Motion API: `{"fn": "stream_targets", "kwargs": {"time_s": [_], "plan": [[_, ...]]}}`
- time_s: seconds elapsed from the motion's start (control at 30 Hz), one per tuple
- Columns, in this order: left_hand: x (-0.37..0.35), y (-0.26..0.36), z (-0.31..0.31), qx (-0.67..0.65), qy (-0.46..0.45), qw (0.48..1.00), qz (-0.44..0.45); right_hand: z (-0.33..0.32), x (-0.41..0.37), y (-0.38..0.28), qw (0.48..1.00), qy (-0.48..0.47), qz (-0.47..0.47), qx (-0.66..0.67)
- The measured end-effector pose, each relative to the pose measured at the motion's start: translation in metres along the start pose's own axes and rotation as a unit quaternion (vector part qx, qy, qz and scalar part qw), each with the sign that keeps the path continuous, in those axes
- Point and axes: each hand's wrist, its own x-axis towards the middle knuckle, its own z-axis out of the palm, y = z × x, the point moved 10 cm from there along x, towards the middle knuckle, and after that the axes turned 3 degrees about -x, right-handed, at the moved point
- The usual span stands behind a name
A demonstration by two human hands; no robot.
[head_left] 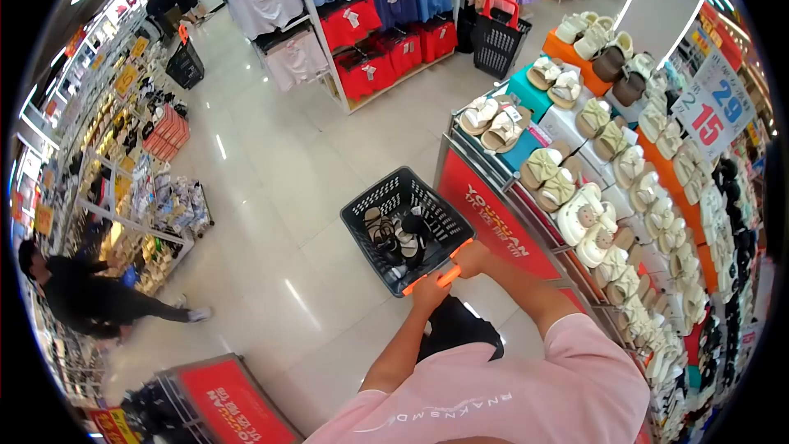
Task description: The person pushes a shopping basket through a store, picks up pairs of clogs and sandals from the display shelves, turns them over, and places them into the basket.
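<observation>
A black plastic shopping basket (pixel 403 185) with perforated sides is in front of me, its orange handle (pixel 449 275) on the side nearest my body. Fingers closed, my left hand (pixel 429 292) grips the lower left part of that handle. My right hand (pixel 471 258) is wrapped around its upper right end, close to the basket's corner. Inside the basket lie several sandals (pixel 382 234), dark and light ones jumbled together. The undersides of both hands' fingers are partly hidden.
Close on my right, a shoe display (pixel 542 127) holds rows of sandals on boxes above a red panel. Folded clothes fill a rack (pixel 353 25) ahead. Other baskets (pixel 185 62) stand on the tiled floor (pixel 279 164). A person (pixel 99 292) walks along the left shelves.
</observation>
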Motion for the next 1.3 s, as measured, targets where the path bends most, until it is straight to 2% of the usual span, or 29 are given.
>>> {"fn": "stream_targets", "kwargs": {"time_s": [0.07, 0.1, 0.17, 0.2, 0.33, 0.47, 0.57, 0.63, 0.73, 0.87, 0.97, 1.03, 1.1, 1.13, 1.23, 1.3], "plan": [[-0.005, 0.002, 0.002, -0.024, -0.003, 1.0, 0.005, 0.011, -0.003, 0.001, 1.0, 0.016, -0.012, -0.006], [0.035, -0.051, -0.048, 0.045, -0.027, 0.998, -0.017, -0.009, 0.077, -0.025, 0.996, 0.04, -0.054, 0.053], [0.067, -0.042, -0.045, 0.043, -0.044, 0.998, -0.005, -0.031, 0.083, -0.001, 0.997, 0.037, -0.05, 0.053], [0.089, -0.029, -0.048, 0.033, -0.001, 0.998, 0.051, -0.045, 0.087, 0.018, 0.998, 0.025, -0.038, 0.05], [0.146, -0.054, -0.073, 0.072, -0.092, 0.992, 0.045, -0.071, 0.135, 0.02, 0.995, 0.037, -0.022, 0.095], [0.201, -0.082, -0.109, 0.107, -0.13, 0.981, 0.096, -0.113, 0.177, 0.018, 0.982, 0.077, 0.007, 0.172], [0.248, -0.095, -0.136, 0.133, -0.169, 0.971, 0.103, -0.133, 0.212, 0.024, 0.968, 0.11, 0.036, 0.221], [0.278, -0.101, -0.151, 0.169, -0.19, 0.955, 0.154, -0.151, 0.233, 0.027, 0.959, 0.127, 0.06, 0.247], [0.334, -0.111, -0.17, 0.199, -0.233, 0.934, 0.182, -0.179, 0.264, 0.04, 0.939, 0.143, 0.104, 0.294], [0.415, -0.131, -0.179, 0.223, -0.292, 0.901, 0.231, -0.209, 0.304, 0.071, 0.926, 0.116, 0.163, 0.322], [0.479, -0.112, -0.197, 0.194, -0.281, 0.892, 0.297, -0.233, 0.343, 0.095, 0.9, 0.143, 0.216, 0.351], [0.517, -0.094, -0.198, 0.179, -0.286, 0.886, 0.317, -0.248, 0.351, 0.12, 0.887, 0.105, 0.27, 0.358], [0.557, -0.097, -0.187, 0.176, -0.323, 0.87, 0.329, -0.275, 0.36, 0.141, 0.891, 0.068, 0.275, 0.356], [0.576, -0.089, -0.186, 0.154, -0.326, 0.866, 0.345, -0.276, 0.367, 0.157, 0.878, 0.065, 0.314, 0.355], [0.62, -0.075, -0.167, 0.145, -0.337, 0.837, 0.407, -0.269, 0.39, 0.197, 0.862, 0.119, 0.354, 0.343], [0.652, -0.071, -0.156, 0.152, -0.363, 0.832, 0.391, -0.279, 0.396, 0.221, 0.849, 0.132, 0.375, 0.347]]}}
